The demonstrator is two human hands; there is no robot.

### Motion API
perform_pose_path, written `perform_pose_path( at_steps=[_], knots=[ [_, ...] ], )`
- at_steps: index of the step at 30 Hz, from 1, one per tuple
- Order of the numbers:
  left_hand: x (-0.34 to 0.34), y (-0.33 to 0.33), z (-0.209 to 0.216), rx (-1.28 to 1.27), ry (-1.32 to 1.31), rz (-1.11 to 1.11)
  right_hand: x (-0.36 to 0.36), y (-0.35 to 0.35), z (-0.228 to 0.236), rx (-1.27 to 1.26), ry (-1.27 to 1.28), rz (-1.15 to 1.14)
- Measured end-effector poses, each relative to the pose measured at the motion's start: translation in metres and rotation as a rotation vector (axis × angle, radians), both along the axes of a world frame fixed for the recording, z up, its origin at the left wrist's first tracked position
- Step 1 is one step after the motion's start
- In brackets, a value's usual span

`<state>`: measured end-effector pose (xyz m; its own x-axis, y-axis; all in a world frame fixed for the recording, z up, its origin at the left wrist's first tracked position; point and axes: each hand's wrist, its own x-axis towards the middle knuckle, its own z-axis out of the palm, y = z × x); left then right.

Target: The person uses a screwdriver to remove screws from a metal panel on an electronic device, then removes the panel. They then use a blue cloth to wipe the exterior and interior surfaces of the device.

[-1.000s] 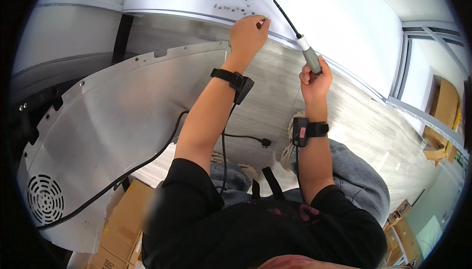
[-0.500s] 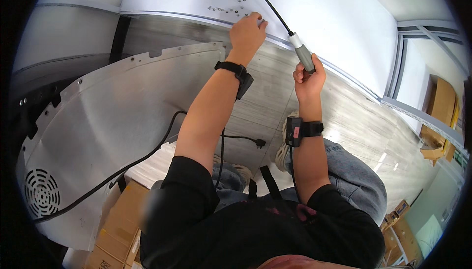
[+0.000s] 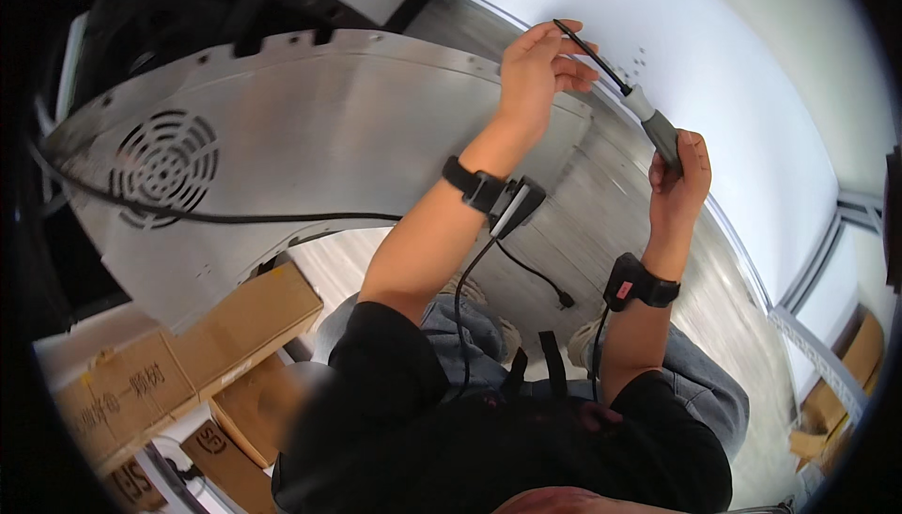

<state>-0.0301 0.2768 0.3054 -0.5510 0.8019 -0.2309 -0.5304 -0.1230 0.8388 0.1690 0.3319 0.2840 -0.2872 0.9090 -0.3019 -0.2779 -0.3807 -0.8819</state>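
My right hand [image 3: 680, 176] is closed around the grey handle of a screwdriver [image 3: 662, 133]. The long dark shaft points up and to the left. Beside the shaft is my left hand [image 3: 537, 70], with its fingers spread apart and the screwdriver's tip overlapping its upper fingers. Whether finger and tip touch, I cannot tell, and nothing shows in that hand. Several small screws [image 3: 640, 63] lie on the white tabletop [image 3: 752, 91] just past the shaft, blurred.
A large metal panel [image 3: 376, 119] with a round slotted vent [image 3: 164, 169] stands at my left, a black cable [image 3: 282, 218] across it. Cardboard boxes [image 3: 244, 321] are stacked at the lower left. A plug [image 3: 565, 299] hangs above the floor near my knees.
The view has swung left, bringing more of the metal panel in. My left hand has left the tabletop by the screws and opened near the screwdriver's tip. My right hand keeps the screwdriver.
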Motion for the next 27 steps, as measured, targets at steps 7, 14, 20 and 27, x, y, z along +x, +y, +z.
perform_pose_path(
  at_steps=[7,14,20,27],
  knots=[
    [-0.026,-0.072,0.068,-0.014,0.091,0.139,-0.043,-0.043,0.047,0.156,0.022,0.196],
    [-0.039,-0.092,0.083,-0.093,0.126,0.257,-0.059,-0.072,0.056,0.166,0.042,0.366],
    [-0.039,-0.095,0.078,-0.137,0.171,0.279,-0.057,-0.079,0.060,0.123,0.009,0.361],
    [-0.044,-0.095,0.082,-0.151,0.189,0.282,-0.062,-0.086,0.062,0.108,0.025,0.362]
  ],
)
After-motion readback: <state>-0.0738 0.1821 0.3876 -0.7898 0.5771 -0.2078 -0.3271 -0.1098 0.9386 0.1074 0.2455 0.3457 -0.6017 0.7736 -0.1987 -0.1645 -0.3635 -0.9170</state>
